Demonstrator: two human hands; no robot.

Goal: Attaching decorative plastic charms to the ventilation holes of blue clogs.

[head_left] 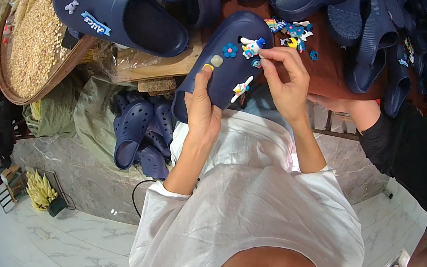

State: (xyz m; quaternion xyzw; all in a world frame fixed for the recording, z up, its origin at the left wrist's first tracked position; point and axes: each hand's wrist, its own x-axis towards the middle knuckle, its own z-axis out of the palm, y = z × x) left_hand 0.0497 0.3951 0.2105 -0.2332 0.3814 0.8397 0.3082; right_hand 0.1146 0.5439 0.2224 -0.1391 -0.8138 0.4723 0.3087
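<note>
A navy clog (pixel 241 25) is tilted in front of me, gripped by my left hand (pixel 201 107), whose thumb lies over a yellow-edged charm. On its upper sit a blue flower charm (pixel 230 50), a square pale charm (pixel 216 60), a white-and-blue figure charm (pixel 252 47) and a white charm with coloured parts (pixel 242 89). My right hand (pixel 289 80) is closed in a pinch at the small round teal charm (pixel 256 63), just below the white-and-blue figure. Its fingertips partly hide what they pinch. Several loose charms (pixel 295 35) lie in a pile beyond that hand.
More navy clogs (pixel 155 23) crowd the tabletop; others (pixel 135 128) hang or lie lower left. A wide basket of corn kernels (pixel 33 55) stands at upper left. At right, another person's black-clothed leg (pixel 410 154) is close by. A crate of corn cobs (pixel 41 192) sits on the floor.
</note>
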